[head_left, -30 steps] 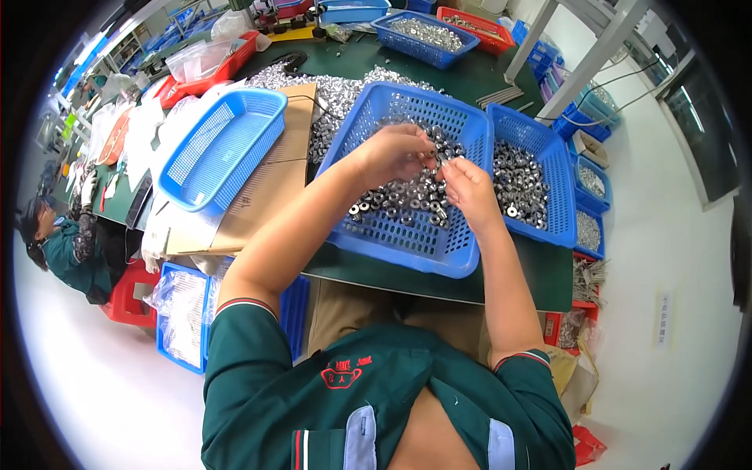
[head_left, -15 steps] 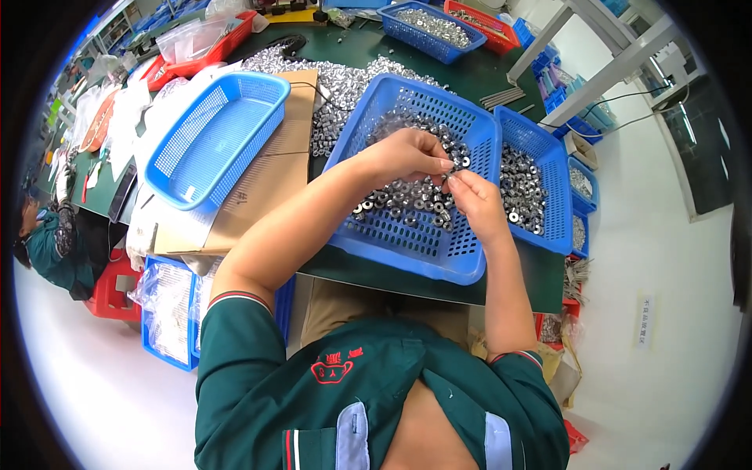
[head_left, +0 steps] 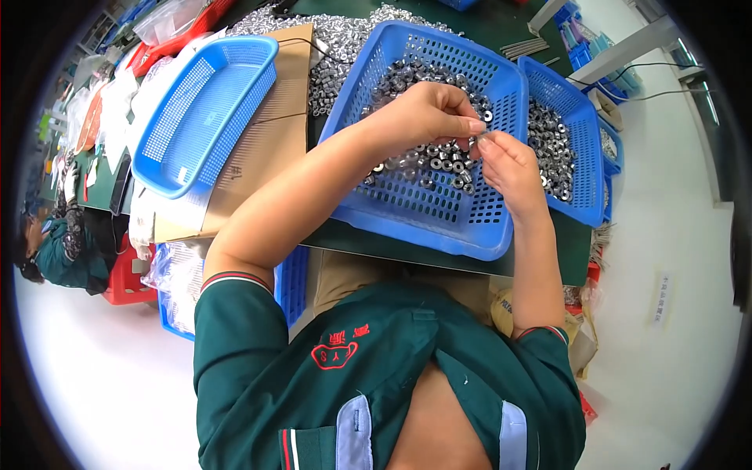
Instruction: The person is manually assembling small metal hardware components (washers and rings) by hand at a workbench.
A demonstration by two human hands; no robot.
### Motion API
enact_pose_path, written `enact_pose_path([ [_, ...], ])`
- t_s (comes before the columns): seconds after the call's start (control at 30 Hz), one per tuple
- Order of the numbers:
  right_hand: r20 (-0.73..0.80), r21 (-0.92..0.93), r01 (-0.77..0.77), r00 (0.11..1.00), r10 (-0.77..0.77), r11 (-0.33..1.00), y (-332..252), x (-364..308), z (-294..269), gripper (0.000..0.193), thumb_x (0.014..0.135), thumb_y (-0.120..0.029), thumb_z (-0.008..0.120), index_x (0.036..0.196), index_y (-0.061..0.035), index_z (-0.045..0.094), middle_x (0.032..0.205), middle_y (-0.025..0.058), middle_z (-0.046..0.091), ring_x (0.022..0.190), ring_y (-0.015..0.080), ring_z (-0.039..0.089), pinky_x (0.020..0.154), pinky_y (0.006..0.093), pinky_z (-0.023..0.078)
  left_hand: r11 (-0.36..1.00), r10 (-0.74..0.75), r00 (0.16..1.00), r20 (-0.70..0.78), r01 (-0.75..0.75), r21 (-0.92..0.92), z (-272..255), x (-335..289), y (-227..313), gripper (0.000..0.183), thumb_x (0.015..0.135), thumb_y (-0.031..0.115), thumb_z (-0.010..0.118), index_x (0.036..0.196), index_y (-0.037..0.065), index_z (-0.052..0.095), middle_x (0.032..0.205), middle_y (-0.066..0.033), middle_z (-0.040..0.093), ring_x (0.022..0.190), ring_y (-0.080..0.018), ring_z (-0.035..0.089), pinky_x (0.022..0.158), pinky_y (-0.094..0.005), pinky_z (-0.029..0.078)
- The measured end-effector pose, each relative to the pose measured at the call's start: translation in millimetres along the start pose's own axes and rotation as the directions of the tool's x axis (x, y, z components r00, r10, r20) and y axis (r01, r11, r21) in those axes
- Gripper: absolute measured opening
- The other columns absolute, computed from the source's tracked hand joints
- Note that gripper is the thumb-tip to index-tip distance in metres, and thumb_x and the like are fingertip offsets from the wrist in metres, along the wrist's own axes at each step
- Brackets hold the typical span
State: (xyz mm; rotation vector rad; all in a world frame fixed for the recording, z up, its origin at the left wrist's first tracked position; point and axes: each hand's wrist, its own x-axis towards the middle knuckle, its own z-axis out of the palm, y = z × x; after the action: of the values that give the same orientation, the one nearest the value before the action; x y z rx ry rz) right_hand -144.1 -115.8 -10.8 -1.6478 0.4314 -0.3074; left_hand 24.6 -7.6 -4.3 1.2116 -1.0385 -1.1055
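My left hand (head_left: 440,112) reaches over a large blue slotted basket (head_left: 501,227), thumb and fingers pinched together. Right beside its fingertips, my right hand (head_left: 513,168) is closed in a pinch, its fingers curled. The fingertips meet over the basket's right half. Whatever small piece is between them is mostly covered by the fingers, so I cannot make out its kind. Below and behind the hands, many small round metal parts with centre holes (head_left: 446,164) lie loose in the basket, mostly toward its far side.
A second blue basket (head_left: 587,188) of similar parts adjoins on the right. Shiny metal parts (head_left: 345,39) are heaped on the green table behind. A lighter blue basket (head_left: 196,110) rests on cardboard (head_left: 270,149) at left. Metal rods (head_left: 525,48) lie far right. A co-worker (head_left: 66,243) sits far left.
The whole view has shifted, so the baskets and table appear higher in the picture. Both hands stay pinched together over the basket; the right fingers look more curled.
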Motion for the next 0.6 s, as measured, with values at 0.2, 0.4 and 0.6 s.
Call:
enact_pose_path([
  [0.2, 0.093, 0.152, -0.077, 0.994, 0.064, 0.985, -0.3, 3.6, 4.5, 0.023, 0.096, -0.019, 0.051, 0.082, -0.0022, 0.057, 0.057, -0.0071, 0.04, 0.048, 0.0011, 0.033, 0.044, 0.0188, 0.025, 0.956, -0.118, 0.993, 0.015, 0.117, -0.267, -15.5, -4.5, 2.7, 0.01, 0.09, 0.013, 0.059, 0.087, 0.003, 0.06, 0.081, -0.0069, 0.062, 0.059, -0.0066, 0.049, 0.049, -0.0199, 0.036],
  [0.4, -0.017, 0.198, 0.053, 0.999, -0.051, 0.979, 6.1, -3.3, 1.6, 0.023, 0.096, -0.02, 0.052, 0.083, -0.0022, 0.058, 0.06, -0.0058, 0.043, 0.052, 0.0012, 0.036, 0.047, 0.0184, 0.027, 0.74, -0.02, 0.979, 0.201, -0.12, 0.662, -2.4, -3.3, -25.8, 0.022, 0.075, 0.015, 0.065, 0.094, 0.006, 0.063, 0.075, -0.0065, 0.064, 0.063, -0.0179, 0.059, 0.057, -0.0331, 0.047],
  [0.6, -0.019, 0.101, 0.063, 0.998, -0.061, 0.993, 7.9, -0.3, -0.4, 0.021, 0.094, -0.019, 0.055, 0.082, -0.0026, 0.06, 0.062, -0.0046, 0.047, 0.056, 0.0028, 0.04, 0.051, 0.0202, 0.032, 0.11, -0.343, 0.919, 0.193, -0.165, 0.98, 26.2, -12.9, -43.6, 0.024, 0.077, 0.015, 0.066, 0.097, 0.01, 0.054, 0.075, -0.0115, 0.063, 0.077, -0.0312, 0.065, 0.063, -0.0461, 0.049],
])
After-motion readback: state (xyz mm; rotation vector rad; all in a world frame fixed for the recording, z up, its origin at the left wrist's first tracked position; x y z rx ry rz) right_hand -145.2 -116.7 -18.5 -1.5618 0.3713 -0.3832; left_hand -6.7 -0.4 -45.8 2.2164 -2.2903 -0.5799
